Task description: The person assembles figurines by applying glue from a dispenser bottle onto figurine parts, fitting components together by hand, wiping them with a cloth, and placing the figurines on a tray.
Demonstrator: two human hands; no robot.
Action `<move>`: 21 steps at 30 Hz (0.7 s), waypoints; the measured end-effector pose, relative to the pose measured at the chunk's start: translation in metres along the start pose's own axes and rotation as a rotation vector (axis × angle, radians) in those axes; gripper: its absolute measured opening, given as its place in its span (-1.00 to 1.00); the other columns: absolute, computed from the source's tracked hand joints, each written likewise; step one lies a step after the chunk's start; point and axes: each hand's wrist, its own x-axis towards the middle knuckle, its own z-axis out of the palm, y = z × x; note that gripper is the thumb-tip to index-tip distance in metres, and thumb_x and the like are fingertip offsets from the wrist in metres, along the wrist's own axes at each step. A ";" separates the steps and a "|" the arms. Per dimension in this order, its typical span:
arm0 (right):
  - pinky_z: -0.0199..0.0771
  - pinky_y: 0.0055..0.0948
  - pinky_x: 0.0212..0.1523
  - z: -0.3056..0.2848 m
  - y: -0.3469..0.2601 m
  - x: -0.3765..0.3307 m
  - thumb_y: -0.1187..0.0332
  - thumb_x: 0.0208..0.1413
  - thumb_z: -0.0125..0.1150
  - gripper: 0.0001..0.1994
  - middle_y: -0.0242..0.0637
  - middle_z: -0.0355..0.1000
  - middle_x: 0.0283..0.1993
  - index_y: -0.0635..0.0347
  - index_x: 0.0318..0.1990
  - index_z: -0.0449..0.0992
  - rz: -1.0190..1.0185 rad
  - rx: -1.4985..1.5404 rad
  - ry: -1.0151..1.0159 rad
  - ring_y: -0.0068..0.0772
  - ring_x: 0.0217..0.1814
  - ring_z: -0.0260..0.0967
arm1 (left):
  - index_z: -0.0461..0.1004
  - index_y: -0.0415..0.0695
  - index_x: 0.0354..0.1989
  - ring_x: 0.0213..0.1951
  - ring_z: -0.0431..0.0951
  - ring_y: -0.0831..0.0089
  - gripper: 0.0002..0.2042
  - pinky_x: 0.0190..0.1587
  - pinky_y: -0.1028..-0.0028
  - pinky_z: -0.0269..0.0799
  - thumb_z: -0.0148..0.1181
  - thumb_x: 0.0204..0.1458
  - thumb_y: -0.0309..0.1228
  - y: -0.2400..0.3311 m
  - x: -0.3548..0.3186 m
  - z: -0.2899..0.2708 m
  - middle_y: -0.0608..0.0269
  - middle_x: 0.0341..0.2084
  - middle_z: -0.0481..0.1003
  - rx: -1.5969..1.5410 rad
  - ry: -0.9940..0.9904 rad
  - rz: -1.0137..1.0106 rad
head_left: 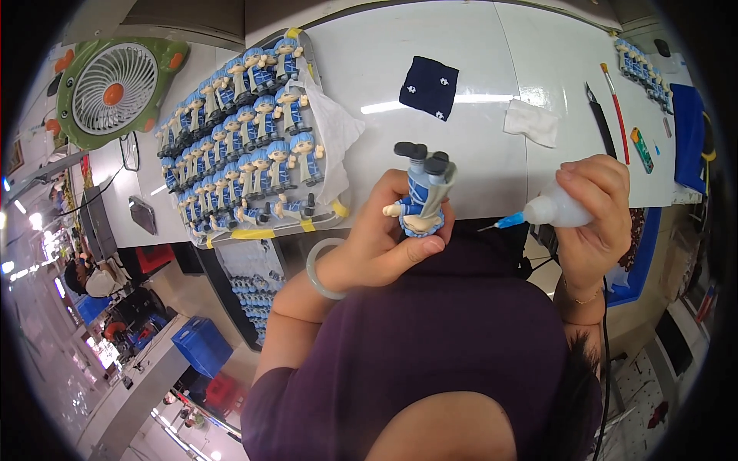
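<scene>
Upside down in my left hand (384,238) is a small figurine (419,192) with blue hair, blue clothes, a grey cape and black shoes. My fingers and thumb grip it round the head, and its feet point away from me. In my right hand (596,211) I hold a white squeeze bottle (560,206) with a blue needle tip. The needle points left toward the figurine, a gap apart from it. Beyond the figurine lie a dark blue patterned cloth (428,88) and a folded white cloth (530,123).
At the left a tray edged with yellow tape (265,233) holds rows of similar figurines. Behind it stands a green fan (111,92), with a phone (142,215) nearby. A red brush (616,115), a dark pointed tool (600,119) and more figurines (642,69) are at the right.
</scene>
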 end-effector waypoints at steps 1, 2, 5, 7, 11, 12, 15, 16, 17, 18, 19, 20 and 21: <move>0.26 -0.47 -0.29 0.000 -0.001 0.001 0.59 -0.45 0.23 -0.66 -0.32 0.38 -0.36 0.16 -0.35 0.49 0.000 0.001 0.000 -0.31 -0.30 0.26 | 0.03 -0.16 -0.10 -0.46 0.31 0.59 -0.59 -0.40 0.61 0.24 0.11 -0.04 -0.47 0.000 0.000 0.000 0.15 -0.44 0.33 0.001 0.000 0.000; 0.26 -0.47 -0.29 0.001 -0.002 0.002 0.60 -0.45 0.23 -0.66 -0.32 0.38 -0.36 0.15 -0.35 0.50 -0.012 -0.024 -0.017 -0.30 -0.30 0.26 | 0.04 -0.15 -0.12 -0.46 0.30 0.59 -0.61 -0.41 0.61 0.24 0.11 -0.05 -0.47 -0.001 0.000 0.001 0.16 -0.45 0.32 -0.042 0.004 -0.006; 0.26 -0.46 -0.29 0.002 -0.003 0.003 0.60 -0.46 0.23 -0.66 -0.32 0.38 -0.36 0.15 -0.35 0.50 -0.029 -0.051 -0.036 -0.29 -0.30 0.26 | 0.05 -0.13 -0.15 -0.47 0.28 0.60 -0.63 -0.41 0.62 0.22 0.12 -0.05 -0.47 0.002 0.001 0.002 0.19 -0.46 0.30 -0.085 0.007 -0.053; 0.26 -0.46 -0.29 0.002 -0.003 0.004 0.61 -0.47 0.22 -0.65 -0.32 0.38 -0.36 0.15 -0.35 0.51 -0.035 -0.051 -0.038 -0.28 -0.30 0.26 | 0.05 -0.12 -0.16 -0.48 0.26 0.61 -0.63 -0.42 0.62 0.21 0.12 -0.06 -0.47 0.004 0.002 0.005 0.21 -0.46 0.28 -0.084 0.009 -0.092; 0.26 -0.46 -0.30 0.003 -0.002 0.003 0.61 -0.47 0.22 -0.65 -0.32 0.38 -0.35 0.15 -0.35 0.51 -0.029 -0.033 -0.041 -0.28 -0.30 0.26 | 0.12 -0.10 -0.24 -0.54 0.15 0.60 -0.59 -0.50 0.62 0.05 0.22 -0.18 -0.33 0.007 0.003 0.009 0.26 -0.52 0.21 -0.201 0.116 -0.209; 0.26 -0.46 -0.30 0.003 -0.002 0.003 0.61 -0.47 0.21 -0.64 -0.32 0.38 -0.36 0.15 -0.35 0.51 -0.026 -0.027 -0.041 -0.28 -0.30 0.26 | 0.12 -0.10 -0.25 -0.53 0.13 0.61 -0.60 -0.49 0.62 0.04 0.22 -0.19 -0.34 0.008 0.003 0.009 0.26 -0.51 0.20 -0.252 0.105 -0.242; 0.26 -0.46 -0.31 0.003 -0.003 0.003 0.62 -0.48 0.21 -0.65 -0.32 0.38 -0.36 0.16 -0.35 0.51 -0.025 -0.018 -0.039 -0.28 -0.31 0.26 | 0.12 -0.11 -0.25 -0.51 0.16 0.59 -0.58 -0.49 0.60 0.05 0.24 -0.20 -0.33 0.006 0.002 0.009 0.24 -0.49 0.21 -0.277 0.095 -0.226; 0.26 -0.46 -0.31 0.003 -0.003 0.004 0.62 -0.48 0.21 -0.65 -0.32 0.38 -0.36 0.16 -0.35 0.51 -0.026 -0.018 -0.039 -0.28 -0.31 0.26 | 0.12 -0.11 -0.25 -0.51 0.16 0.59 -0.58 -0.49 0.60 0.05 0.24 -0.20 -0.33 0.004 0.001 0.007 0.24 -0.49 0.21 -0.277 0.095 -0.226; 0.26 -0.46 -0.31 0.004 -0.004 0.004 0.62 -0.48 0.21 -0.65 -0.32 0.38 -0.37 0.16 -0.35 0.51 -0.017 -0.003 -0.034 -0.28 -0.31 0.26 | 0.10 -0.11 -0.22 -0.49 0.16 0.58 -0.61 -0.44 0.59 0.09 0.20 -0.15 -0.38 0.001 0.001 0.005 0.25 -0.47 0.21 -0.228 0.014 -0.146; 0.26 -0.46 -0.31 0.004 -0.004 0.004 0.62 -0.48 0.21 -0.65 -0.32 0.38 -0.37 0.16 -0.35 0.50 -0.008 0.013 -0.028 -0.28 -0.32 0.26 | 0.08 -0.12 -0.19 -0.46 0.16 0.58 -0.63 -0.38 0.59 0.12 0.15 -0.09 -0.42 0.000 0.000 0.004 0.26 -0.44 0.20 -0.179 -0.065 -0.065; 0.26 -0.46 -0.31 0.004 -0.004 0.003 0.62 -0.48 0.21 -0.65 -0.32 0.38 -0.37 0.16 -0.35 0.50 -0.008 0.012 -0.028 -0.28 -0.32 0.26 | 0.08 -0.12 -0.19 -0.46 0.16 0.58 -0.63 -0.38 0.59 0.12 0.15 -0.09 -0.42 0.000 0.001 0.004 0.26 -0.44 0.20 -0.179 -0.066 -0.065; 0.26 -0.46 -0.31 0.003 -0.004 0.003 0.62 -0.48 0.22 -0.64 -0.32 0.38 -0.37 0.16 -0.35 0.50 -0.005 0.016 -0.024 -0.28 -0.32 0.26 | 0.08 -0.13 -0.19 -0.45 0.16 0.58 -0.63 -0.38 0.58 0.12 0.15 -0.09 -0.43 0.001 0.001 0.005 0.26 -0.45 0.20 -0.182 -0.067 -0.080; 0.26 -0.46 -0.31 0.003 -0.004 0.002 0.62 -0.48 0.22 -0.64 -0.32 0.38 -0.37 0.16 -0.35 0.50 -0.002 0.020 -0.021 -0.28 -0.32 0.26 | 0.08 -0.13 -0.19 -0.45 0.17 0.58 -0.63 -0.38 0.58 0.12 0.15 -0.10 -0.43 0.001 0.000 0.005 0.26 -0.45 0.20 -0.184 -0.067 -0.096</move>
